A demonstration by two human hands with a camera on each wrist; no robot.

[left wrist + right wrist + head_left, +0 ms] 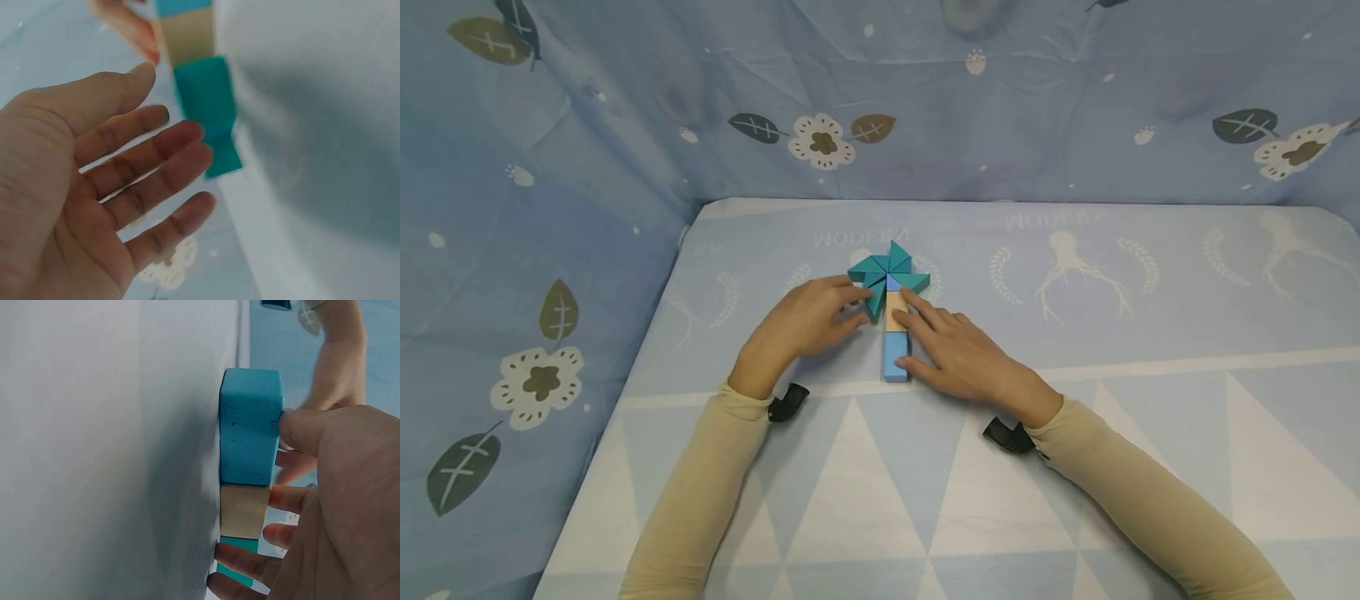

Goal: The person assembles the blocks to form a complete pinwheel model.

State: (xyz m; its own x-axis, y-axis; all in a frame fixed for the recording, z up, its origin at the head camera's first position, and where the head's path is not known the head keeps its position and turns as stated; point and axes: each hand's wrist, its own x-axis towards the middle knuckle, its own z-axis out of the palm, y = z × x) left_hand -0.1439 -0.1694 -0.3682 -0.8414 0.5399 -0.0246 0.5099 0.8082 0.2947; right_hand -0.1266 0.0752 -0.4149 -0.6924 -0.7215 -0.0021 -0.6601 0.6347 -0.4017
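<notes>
Teal triangular blocks (901, 260) lie in a pinwheel shape on the table. Below them, in a column, come a small blue triangular piece (892, 284), a bare-wood block (896, 300) and a longer light blue block (895, 357). My left hand (808, 317) is at the pinwheel's left side, fingers loosely bent and spread; the left wrist view shows nothing held in it. On the column's right side rests my right hand (962, 354). Its thumb touches the light blue block (250, 434) and its fingers lie along the wood block (242, 509) and a teal piece.
A patterned cloth covers the table (857, 500), with triangles in front and printed emblems farther back. Blue floral curtain (1037, 108) hangs behind and to the left. A black strap (788, 402) is at the left wrist, another black strap (1007, 436) at the right.
</notes>
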